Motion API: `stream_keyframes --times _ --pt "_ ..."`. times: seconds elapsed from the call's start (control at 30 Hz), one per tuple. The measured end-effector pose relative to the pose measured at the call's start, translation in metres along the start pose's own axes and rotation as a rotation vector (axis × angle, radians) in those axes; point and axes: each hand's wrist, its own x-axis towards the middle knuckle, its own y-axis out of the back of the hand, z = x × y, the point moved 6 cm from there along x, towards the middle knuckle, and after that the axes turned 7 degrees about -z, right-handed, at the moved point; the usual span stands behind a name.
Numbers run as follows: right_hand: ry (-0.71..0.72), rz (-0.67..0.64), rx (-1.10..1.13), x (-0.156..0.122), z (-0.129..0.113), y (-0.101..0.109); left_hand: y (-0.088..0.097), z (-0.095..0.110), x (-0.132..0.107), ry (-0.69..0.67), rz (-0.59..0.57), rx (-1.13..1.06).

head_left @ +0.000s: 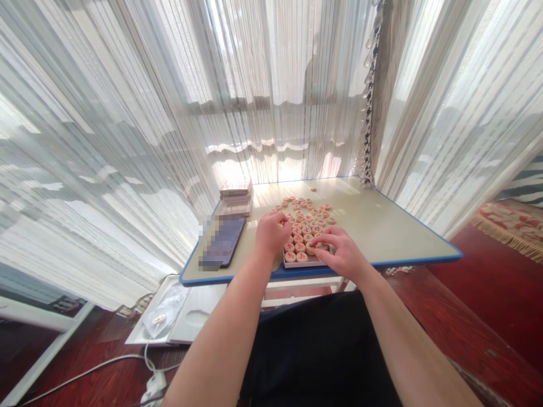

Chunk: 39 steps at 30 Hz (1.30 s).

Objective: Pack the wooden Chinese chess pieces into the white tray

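Round wooden Chinese chess pieces with red or dark characters lie in rows in a shallow box at the table's near edge. My right hand is over the box's right side, its thumb and fingers closed on a chess piece near the front rows. At the box's left edge, my left hand has its fingers curled together; whatever they hold is hidden. More loose pieces are scattered on the table just beyond both hands.
The pale table has a blue rim. A phone, partly blurred out, lies at its left, with an open tray and a case behind. One piece sits far back. Curtains hang behind; a power strip is on the floor.
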Motion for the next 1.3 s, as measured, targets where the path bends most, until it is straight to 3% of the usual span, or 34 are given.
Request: stream_keyframes --times 0.33,0.63,0.8,1.07,1.3 --pt "-0.042 0.012 0.062 0.001 0.002 0.002 -0.004 -0.006 -0.001 0.080 -0.006 0.030" --pt "-0.287 0.115 0.123 -0.001 0.025 0.011 -0.004 -0.007 -0.002 0.113 -0.017 0.010" --pt "-0.243 0.027 0.075 0.001 0.020 0.008 -0.003 -0.008 -0.002 0.115 -0.008 -0.001" --pt "-0.243 0.031 0.112 -0.001 0.020 0.008 -0.006 -0.009 -0.001 0.115 -0.030 0.029" --pt "-0.351 0.178 0.375 -0.008 0.039 0.011 -0.006 -0.010 -0.002 0.143 -0.044 0.038"
